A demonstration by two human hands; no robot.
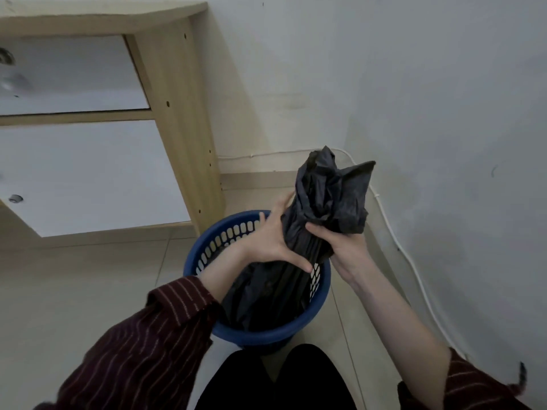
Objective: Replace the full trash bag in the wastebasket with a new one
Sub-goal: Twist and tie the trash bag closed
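Observation:
A blue slotted wastebasket (207, 250) stands on the tiled floor in front of my knees. A black trash bag (331, 196) rises out of it, its top gathered into a bunched neck above the rim, its lower part still inside the basket. My right hand (343, 247) grips the gathered neck from the right. My left hand (272, 238) lies against the left side of the neck with its fingers spread and straight, thumb stretched under the bag.
A wooden cabinet (180, 119) with white drawer fronts stands to the left of the basket. White walls (444, 113) meet in a corner behind it, and a white cable (414, 261) runs along the right wall's base. My dark-clothed knees (278, 380) are just below the basket.

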